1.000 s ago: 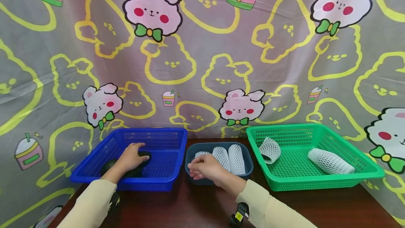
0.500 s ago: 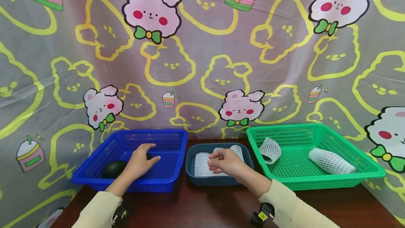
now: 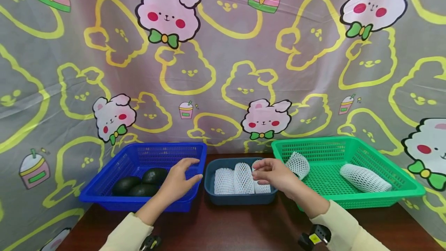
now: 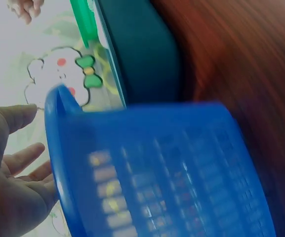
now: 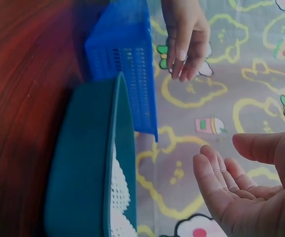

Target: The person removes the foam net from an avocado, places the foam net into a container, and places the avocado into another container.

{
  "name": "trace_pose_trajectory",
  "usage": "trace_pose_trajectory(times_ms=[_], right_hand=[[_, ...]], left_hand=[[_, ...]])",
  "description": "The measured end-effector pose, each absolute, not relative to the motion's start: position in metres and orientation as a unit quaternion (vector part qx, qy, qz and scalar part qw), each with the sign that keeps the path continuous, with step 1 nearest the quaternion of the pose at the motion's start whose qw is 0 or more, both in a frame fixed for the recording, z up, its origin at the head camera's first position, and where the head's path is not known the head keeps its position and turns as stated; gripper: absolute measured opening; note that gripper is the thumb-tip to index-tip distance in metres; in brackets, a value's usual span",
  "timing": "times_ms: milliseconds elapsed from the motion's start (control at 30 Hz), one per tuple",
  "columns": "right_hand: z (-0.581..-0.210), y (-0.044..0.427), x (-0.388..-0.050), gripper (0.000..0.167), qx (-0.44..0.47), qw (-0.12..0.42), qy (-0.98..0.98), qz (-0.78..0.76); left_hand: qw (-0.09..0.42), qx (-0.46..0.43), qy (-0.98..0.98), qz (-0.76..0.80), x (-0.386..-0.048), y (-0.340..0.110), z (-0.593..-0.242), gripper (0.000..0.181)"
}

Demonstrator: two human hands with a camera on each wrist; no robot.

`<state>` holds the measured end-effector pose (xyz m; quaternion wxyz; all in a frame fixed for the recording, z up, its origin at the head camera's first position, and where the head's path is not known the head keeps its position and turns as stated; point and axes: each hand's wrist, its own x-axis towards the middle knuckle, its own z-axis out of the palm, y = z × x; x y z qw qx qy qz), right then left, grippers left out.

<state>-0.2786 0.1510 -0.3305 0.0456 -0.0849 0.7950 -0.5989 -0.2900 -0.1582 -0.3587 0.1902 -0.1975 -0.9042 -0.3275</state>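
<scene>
My left hand (image 3: 178,182) is over the right side of the blue basket (image 3: 88,197), holding nothing, thumb apart from the fingers. Behind it in that basket lie three dark green avocados (image 3: 126,186), grouped at the left. Past the right end of the dark blue-grey tub (image 3: 240,200) hovers my right hand (image 3: 278,175), its fingers loosely bent around nothing. White foam net sleeves (image 3: 244,179) lie side by side in the tub; my right hand partly covers the rightmost. In the right wrist view, the fingers (image 5: 209,182) are apart from the tub.
A green basket (image 3: 348,200) stands at the right. Inside are a short foam net (image 3: 297,164) with a dark opening and a longer white foam net (image 3: 364,177). A patterned cloth (image 3: 223,73) hangs behind the brown table (image 3: 223,227).
Both hands have moved right. My left hand has come away from the avocados, uncovering them. My right hand has crossed the tub, uncovering the left and middle foam sleeves.
</scene>
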Motion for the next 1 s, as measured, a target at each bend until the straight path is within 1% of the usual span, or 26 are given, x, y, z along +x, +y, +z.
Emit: trace_pose_trajectory(times_ms=[200, 367, 600, 833, 1000], right_hand=[[-0.327, 0.167, -0.277, 0.029, -0.062, 0.042, 0.799, -0.597], [-0.326, 0.184, -0.277, 0.038, -0.058, 0.04, 0.804, -0.59], [-0.327, 0.22, -0.277, 0.046, -0.05, 0.015, 0.822, -0.566], [-0.33, 0.258, -0.278, 0.047, -0.054, 0.0, 0.838, -0.544], [-0.333, 0.282, -0.278, 0.049, -0.052, -0.013, 0.849, -0.525]], left_hand=[[0.18, -0.23, -0.886, -0.359, -0.288, -0.132, -0.365, 0.043], [0.169, -0.268, -0.875, -0.366, -0.286, -0.112, -0.369, 0.041], [0.16, -0.306, -0.861, -0.374, -0.286, -0.077, -0.379, 0.041], [0.092, -0.32, -0.836, -0.435, -0.284, -0.039, -0.386, 0.041], [0.031, -0.317, -0.809, -0.494, -0.282, -0.014, -0.39, 0.043]])
